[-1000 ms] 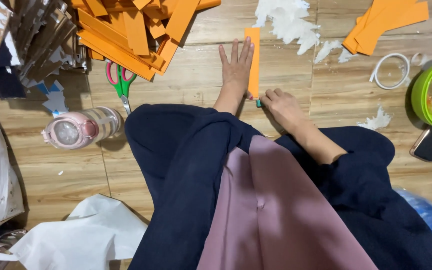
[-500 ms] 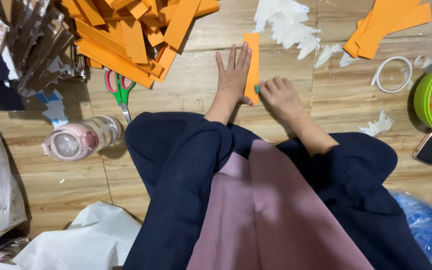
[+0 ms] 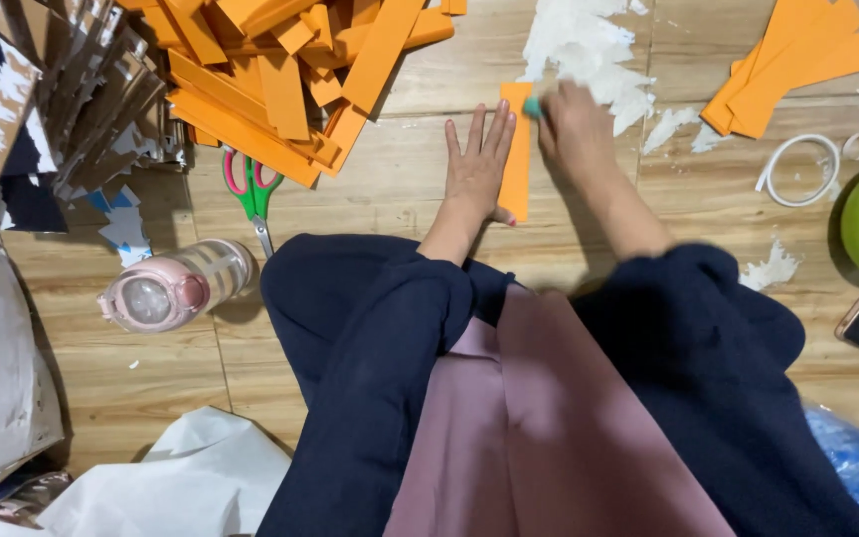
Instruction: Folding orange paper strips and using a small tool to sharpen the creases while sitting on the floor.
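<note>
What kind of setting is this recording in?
Probably a home floor used for paper craft: the person sits on wood-look flooring, with a pile of orange strips, scissors and paper scraps around.

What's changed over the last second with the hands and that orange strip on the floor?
The right hand, gripping a small green tool, has slid from the near end of the orange strip up to its far end. Nothing was picked up or let go. The left hand still lies flat with fingers spread, pinning the strip to the wooden floor. The scissors, pink bottle and pile of orange strips are unmoved.
</note>
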